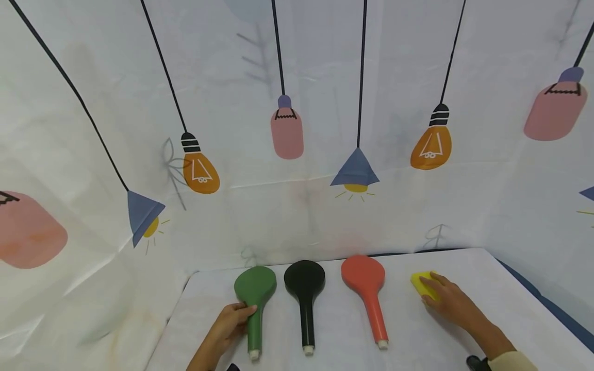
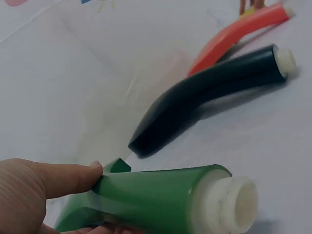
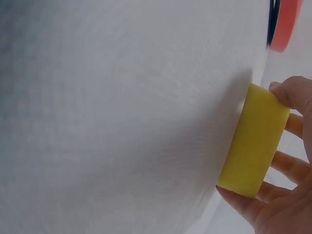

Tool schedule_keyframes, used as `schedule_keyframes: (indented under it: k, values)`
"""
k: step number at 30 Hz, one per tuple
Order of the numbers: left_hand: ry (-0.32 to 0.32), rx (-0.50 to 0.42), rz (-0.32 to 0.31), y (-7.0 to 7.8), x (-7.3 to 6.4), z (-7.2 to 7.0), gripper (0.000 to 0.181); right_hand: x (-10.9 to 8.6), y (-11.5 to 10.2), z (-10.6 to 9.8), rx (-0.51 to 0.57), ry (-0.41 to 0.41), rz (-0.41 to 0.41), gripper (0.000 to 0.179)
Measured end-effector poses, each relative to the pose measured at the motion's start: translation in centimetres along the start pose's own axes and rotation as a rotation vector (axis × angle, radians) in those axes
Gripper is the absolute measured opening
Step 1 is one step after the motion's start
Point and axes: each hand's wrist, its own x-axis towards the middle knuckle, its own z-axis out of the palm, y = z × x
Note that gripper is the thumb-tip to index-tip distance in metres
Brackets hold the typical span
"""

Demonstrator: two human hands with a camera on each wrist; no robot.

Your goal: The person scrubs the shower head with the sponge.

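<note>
My left hand (image 1: 230, 322) grips the handle of a green shower head (image 1: 255, 288) that lies on the white table. In the left wrist view the thumb lies along the green handle (image 2: 146, 197), near its white hollow end. A yellow sponge (image 1: 421, 286) is in the fingers of my right hand (image 1: 450, 303), at the table's right side. Seen from the right wrist, thumb and fingers hold the sponge (image 3: 256, 141) by its edges, its face close to the white surface. Whether it touches there I cannot tell.
Between the hands lie a black shower head (image 1: 304, 283) and a red shower head (image 1: 364, 275), white ends towards me. The white-covered table (image 1: 334, 319) backs onto a white sheet (image 1: 306, 216) printed with hanging lamps, which also runs along the left side.
</note>
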Motion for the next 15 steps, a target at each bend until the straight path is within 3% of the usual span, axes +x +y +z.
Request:
schedule_keyframes:
  k: [7,10,15]
  values:
    - [-0.013,-0.194,0.003,0.0,-0.7,0.7,0.079,-0.7,0.1,0.1,0.019,0.014,0.001,0.053]
    - [-0.048,-0.27,0.037,0.0,-1.1,1.1,0.081,-0.7,-0.1,-0.2,0.025,0.019,-0.006,0.053]
    - [-0.087,-0.322,0.105,0.1,-1.7,1.8,0.08,-0.7,-0.7,-1.0,0.043,0.082,-0.028,0.053]
